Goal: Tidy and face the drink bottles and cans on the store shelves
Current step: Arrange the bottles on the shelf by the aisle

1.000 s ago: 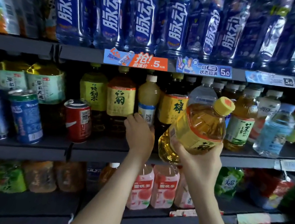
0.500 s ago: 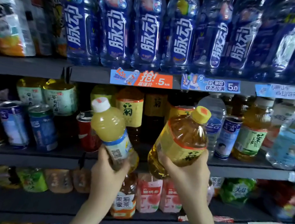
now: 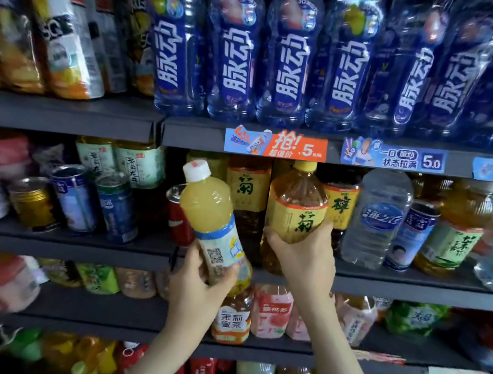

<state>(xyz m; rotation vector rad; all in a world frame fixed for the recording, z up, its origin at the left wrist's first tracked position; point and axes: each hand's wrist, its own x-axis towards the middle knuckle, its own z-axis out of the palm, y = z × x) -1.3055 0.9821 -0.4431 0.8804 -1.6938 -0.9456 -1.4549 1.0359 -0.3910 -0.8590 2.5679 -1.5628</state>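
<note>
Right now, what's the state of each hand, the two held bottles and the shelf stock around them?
left hand, grips juice bottle low down.
juice bottle, capped, tilted left, off the shelf.
right hand, grips tea bottle.
tea bottle, capped, near upright at middle shelf front.
red can, upright, partly hidden.
blue bottles, upright, labels forward.

One view only: head-worn, wide-angle, facing the store shelves head-on, close up. The middle shelf (image 3: 76, 251) crosses frame centre. Blue bottles (image 3: 291, 68) fill the top and lower shelves run off the bottom. Forearms enter from below. Left hand (image 3: 200, 277) with juice bottle (image 3: 208, 210) and right hand (image 3: 305, 256) with tea bottle (image 3: 297, 205) sit mid-frame. Left edge blurred.
</note>
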